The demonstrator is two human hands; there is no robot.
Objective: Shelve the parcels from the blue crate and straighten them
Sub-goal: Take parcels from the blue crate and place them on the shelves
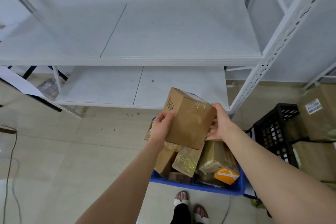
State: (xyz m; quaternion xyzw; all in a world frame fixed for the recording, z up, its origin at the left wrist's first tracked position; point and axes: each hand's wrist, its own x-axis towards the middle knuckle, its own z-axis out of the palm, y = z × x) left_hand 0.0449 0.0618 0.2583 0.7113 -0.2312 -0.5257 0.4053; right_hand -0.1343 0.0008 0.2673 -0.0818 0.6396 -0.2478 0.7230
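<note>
I hold a brown cardboard parcel (189, 120) above the blue crate (200, 186), tilted, with black scribble on one side and clear tape over it. My left hand (161, 125) grips its left side, thumb on the scribbled face. My right hand (221, 123) grips its right side, fingers under the lower edge. The crate on the floor holds several taped brown parcels (187, 160) and a small orange box (226, 175). The white metal shelf (163, 42) stands in front of me with bare boards; a lower shelf board (109, 85) shows beneath it.
A black plastic crate (276, 129) stands right of the blue one, beside large cardboard boxes (316, 114). The shelf's perforated white upright (269, 56) rises at the right. A cable (11, 160) trails over the tiled floor at left. My sandalled feet (190, 207) are below.
</note>
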